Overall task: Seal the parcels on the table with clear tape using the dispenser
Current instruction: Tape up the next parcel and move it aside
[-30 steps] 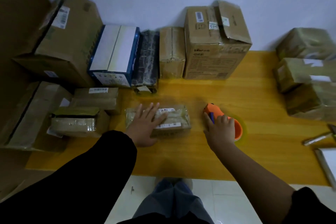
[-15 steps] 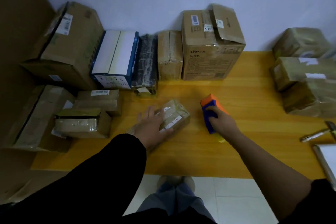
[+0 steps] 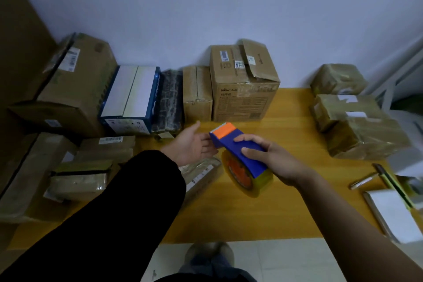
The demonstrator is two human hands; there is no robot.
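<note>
The fingers [image 3: 249,138] of my right hand [image 3: 278,160] gripped the dispenser [image 3: 229,144] above the bench [image 3: 286,135], my left hand [image 3: 194,146] was open beside it, and the small parcel [image 3: 201,173] under the left one was, I judged, not yet sealed.

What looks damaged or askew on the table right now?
The tall cardboard box against the wall has a creased top flap lifted open, unsealed. The small taped parcel lies at an angle to the front edge of the table.
</note>
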